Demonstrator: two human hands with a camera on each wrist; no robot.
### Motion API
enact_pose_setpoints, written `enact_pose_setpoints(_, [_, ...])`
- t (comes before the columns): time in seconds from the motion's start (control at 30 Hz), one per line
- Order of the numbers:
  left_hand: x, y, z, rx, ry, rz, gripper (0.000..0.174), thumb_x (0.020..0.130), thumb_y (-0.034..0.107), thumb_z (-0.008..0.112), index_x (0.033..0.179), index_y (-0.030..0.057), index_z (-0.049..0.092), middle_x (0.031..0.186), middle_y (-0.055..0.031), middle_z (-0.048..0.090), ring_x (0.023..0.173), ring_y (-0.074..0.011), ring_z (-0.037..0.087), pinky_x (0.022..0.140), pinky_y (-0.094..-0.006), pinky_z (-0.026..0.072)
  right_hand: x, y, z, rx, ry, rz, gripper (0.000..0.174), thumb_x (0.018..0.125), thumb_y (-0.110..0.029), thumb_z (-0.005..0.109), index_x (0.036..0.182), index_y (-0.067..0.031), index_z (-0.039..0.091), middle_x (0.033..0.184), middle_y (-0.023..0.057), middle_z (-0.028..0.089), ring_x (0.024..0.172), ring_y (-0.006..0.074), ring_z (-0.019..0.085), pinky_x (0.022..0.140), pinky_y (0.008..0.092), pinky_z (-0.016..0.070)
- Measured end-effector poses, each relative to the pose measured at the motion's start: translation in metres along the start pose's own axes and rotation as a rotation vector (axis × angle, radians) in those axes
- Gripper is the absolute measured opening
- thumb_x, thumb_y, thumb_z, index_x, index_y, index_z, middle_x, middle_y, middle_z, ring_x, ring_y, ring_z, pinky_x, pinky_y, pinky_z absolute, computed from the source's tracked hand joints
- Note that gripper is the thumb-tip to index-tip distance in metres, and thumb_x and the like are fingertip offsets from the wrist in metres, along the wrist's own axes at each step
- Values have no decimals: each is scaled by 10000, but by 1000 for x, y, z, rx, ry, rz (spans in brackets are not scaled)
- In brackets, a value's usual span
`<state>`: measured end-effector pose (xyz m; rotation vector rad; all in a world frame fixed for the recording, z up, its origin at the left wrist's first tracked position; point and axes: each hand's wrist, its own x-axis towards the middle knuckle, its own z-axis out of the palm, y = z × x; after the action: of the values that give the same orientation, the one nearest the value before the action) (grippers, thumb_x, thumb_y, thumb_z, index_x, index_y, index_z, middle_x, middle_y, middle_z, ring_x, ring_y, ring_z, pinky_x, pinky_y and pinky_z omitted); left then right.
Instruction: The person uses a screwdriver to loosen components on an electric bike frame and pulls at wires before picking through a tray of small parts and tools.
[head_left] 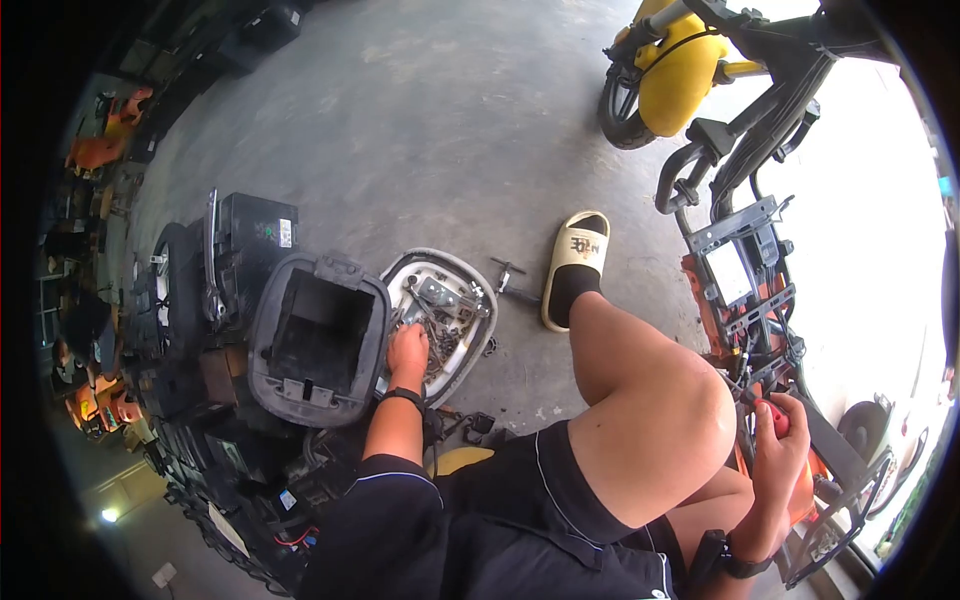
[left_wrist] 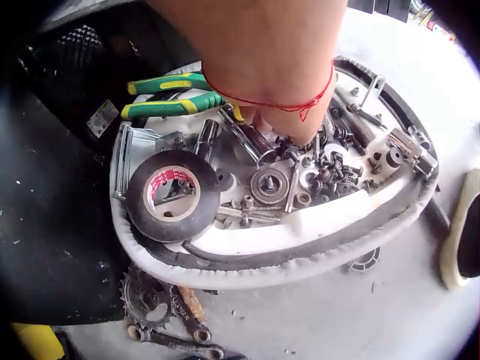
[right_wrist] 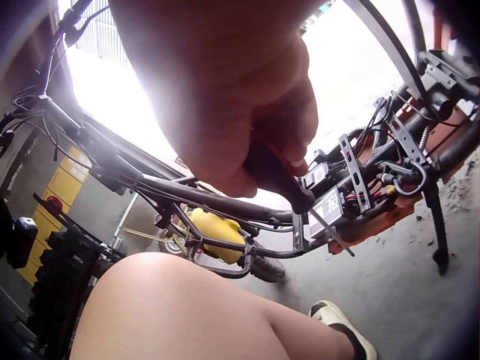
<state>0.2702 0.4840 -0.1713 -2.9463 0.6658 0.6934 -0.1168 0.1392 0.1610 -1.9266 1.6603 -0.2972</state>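
My left hand (head_left: 408, 348) reaches down into a pale, padded-rim tray (left_wrist: 300, 276) that looks like an upturned scooter seat. Its fingertips are among loose bolts and screws (left_wrist: 334, 180) and are mostly hidden behind the wrist in the left wrist view. Around it lie green-handled pliers (left_wrist: 169, 107), a roll of black tape (left_wrist: 139, 199) and a round bearing (left_wrist: 270, 185). On the other side, my right hand (head_left: 783, 455) grips a red and black screwdriver (right_wrist: 279, 178). The screwdriver's metal shaft points down beside the bare scooter frame (right_wrist: 217, 204).
A black open-topped box (head_left: 270, 385) stands left of the tray. A sprocket with crank arms (left_wrist: 150, 296) lies on the floor below it. My bent knee (head_left: 690, 400) comes between the two hands. Beyond is a yellow front fender (head_left: 680, 80) with its wheel.
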Motion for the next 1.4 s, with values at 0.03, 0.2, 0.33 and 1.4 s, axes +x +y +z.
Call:
enact_pose_setpoints(0.03, [-1,2,0,2,1,3,192,865,236,674,1038,154,669,1036,-111,651,992,-345,633,840,-461,517,0,-1,0,-2,-7,4,202,931,-137,670,1055,15,620,903,48,625,833,106,561,768,252,471])
enact_pose_setpoints(0.2, [-2,18,2,-35,60,-106,159,863,275,670,940,137,655,1015,-93,652,934,-340,647,806,-462,523,-2,-2,1,-36,-4,4,207,931,-140,669,1068,8,620,918,54,631,855,117,568,791,262,473])
enact_pose_setpoints(0.33, [-2,20,3,-68,69,-110,209,852,304,682,982,143,660,1020,-99,652,932,-347,650,799,-468,524,-2,0,3,-28,-29,-7,212,932,-146,668,1075,3,620,931,58,634,862,127,575,804,270,473])
enact_pose_setpoints(1.4, [58,37,-3,-336,-190,-473,490,756,336,671,1079,-32,692,1153,-275,659,1134,-373,631,1000,-449,470,-3,31,25,152,-82,-166,135,901,7,600,1029,51,597,859,79,649,713,135,588,638,255,467])
